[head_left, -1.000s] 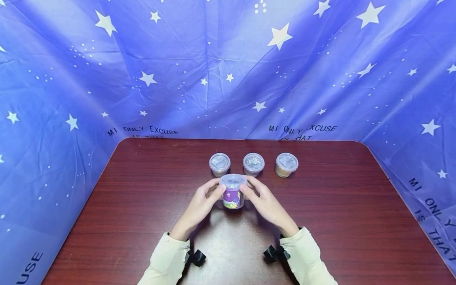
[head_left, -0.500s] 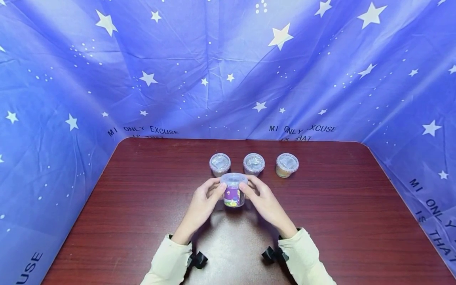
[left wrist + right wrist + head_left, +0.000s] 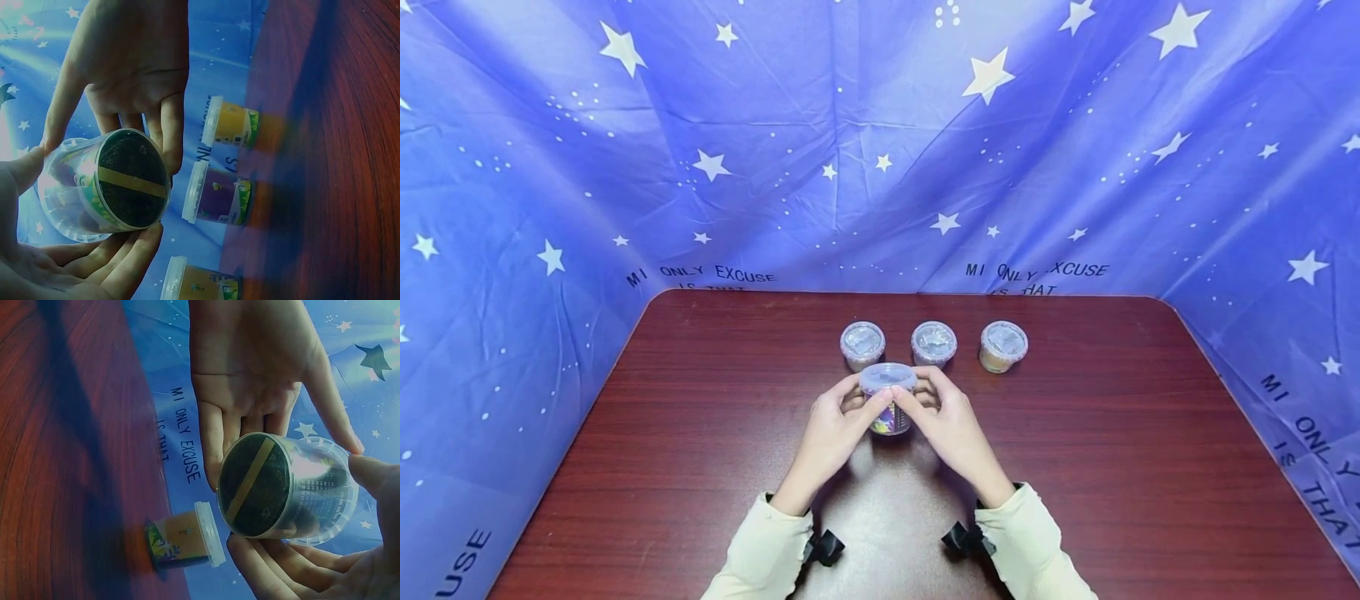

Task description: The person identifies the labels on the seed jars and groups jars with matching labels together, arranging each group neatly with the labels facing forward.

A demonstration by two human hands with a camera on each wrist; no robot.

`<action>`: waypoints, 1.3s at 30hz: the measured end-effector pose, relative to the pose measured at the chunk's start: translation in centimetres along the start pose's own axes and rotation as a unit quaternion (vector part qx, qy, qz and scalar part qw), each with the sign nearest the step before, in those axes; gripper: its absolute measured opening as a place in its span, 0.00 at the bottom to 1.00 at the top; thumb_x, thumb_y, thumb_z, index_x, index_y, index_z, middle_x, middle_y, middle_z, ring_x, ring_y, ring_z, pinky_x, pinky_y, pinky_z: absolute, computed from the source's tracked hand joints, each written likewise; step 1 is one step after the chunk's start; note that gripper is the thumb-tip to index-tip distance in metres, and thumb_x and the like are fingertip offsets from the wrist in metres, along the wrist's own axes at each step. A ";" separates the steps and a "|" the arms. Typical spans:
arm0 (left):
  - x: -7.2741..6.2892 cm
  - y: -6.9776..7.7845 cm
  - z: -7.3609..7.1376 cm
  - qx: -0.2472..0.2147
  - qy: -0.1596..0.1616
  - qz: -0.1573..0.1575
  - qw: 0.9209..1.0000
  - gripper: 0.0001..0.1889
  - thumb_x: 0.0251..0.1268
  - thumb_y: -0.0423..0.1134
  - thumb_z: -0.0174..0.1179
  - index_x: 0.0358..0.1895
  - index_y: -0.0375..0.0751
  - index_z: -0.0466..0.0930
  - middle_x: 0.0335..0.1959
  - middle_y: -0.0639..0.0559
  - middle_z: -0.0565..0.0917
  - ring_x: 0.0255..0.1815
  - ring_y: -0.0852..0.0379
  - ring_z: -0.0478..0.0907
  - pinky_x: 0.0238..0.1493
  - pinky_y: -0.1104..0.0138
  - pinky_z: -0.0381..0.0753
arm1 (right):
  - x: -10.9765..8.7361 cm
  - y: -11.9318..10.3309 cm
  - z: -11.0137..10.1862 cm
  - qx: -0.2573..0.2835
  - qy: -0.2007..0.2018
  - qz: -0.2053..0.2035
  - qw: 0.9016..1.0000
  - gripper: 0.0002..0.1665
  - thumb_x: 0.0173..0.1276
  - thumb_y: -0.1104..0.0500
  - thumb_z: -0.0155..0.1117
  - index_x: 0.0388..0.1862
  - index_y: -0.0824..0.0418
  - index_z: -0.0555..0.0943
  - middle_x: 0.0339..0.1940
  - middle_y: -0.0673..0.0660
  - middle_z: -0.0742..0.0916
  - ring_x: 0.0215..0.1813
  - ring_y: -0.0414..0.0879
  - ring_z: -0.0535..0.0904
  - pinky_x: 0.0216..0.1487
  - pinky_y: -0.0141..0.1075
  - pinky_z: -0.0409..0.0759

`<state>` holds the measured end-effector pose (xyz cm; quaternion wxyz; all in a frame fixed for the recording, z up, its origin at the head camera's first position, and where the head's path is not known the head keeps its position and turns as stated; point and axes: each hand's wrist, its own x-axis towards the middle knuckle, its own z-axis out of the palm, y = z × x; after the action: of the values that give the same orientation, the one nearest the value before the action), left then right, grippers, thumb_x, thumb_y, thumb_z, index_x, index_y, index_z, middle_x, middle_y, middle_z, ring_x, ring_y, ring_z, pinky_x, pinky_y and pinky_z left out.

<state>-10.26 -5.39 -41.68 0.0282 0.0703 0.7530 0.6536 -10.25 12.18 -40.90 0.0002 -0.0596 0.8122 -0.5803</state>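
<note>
Both hands hold a clear plastic tub (image 3: 891,421) upright above the table, its pale lid (image 3: 887,377) on top. The left hand (image 3: 831,421) grips its left side and the right hand (image 3: 947,417) its right side. Both thumbs lie close together on the front below the lid rim, covering part of the purple printed label. Other fingers curl round the sides and back. From below, the left wrist view shows the tub's dark base (image 3: 134,181) crossed by a yellowish strip. Beyond the hands, three similar lidded tubs stand in a row: left tub (image 3: 862,343), middle tub (image 3: 934,343), right tub (image 3: 1003,346).
The dark red wooden table (image 3: 662,433) extends to both sides of the hands. A blue star-patterned cloth (image 3: 775,150) hangs round its back and sides. In the left wrist view, the standing tubs show a yellow one (image 3: 232,124) and a purple one (image 3: 220,197).
Both thumbs have slid inward across the front of the tub and come together. The forearms have moved slightly closer. The label visible on the tub has shifted; the three standing tubs stay put.
</note>
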 end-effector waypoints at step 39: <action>0.4 -0.4 -1.0 -0.109 -0.031 0.022 0.993 0.19 0.70 0.34 0.59 0.61 0.33 0.72 0.50 0.38 0.80 0.47 0.60 0.82 0.54 0.69 0.79 | 0.0 0.0 -2.1 0.096 -0.055 -0.039 0.993 0.20 0.72 0.60 0.63 0.59 0.68 0.77 0.48 0.67 0.85 0.45 0.44 0.86 0.50 0.50 0.84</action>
<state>-10.82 -6.40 -41.89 0.0445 0.1035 0.6743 0.7298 -10.38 14.16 -40.21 0.0278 -0.1232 0.7488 -0.6507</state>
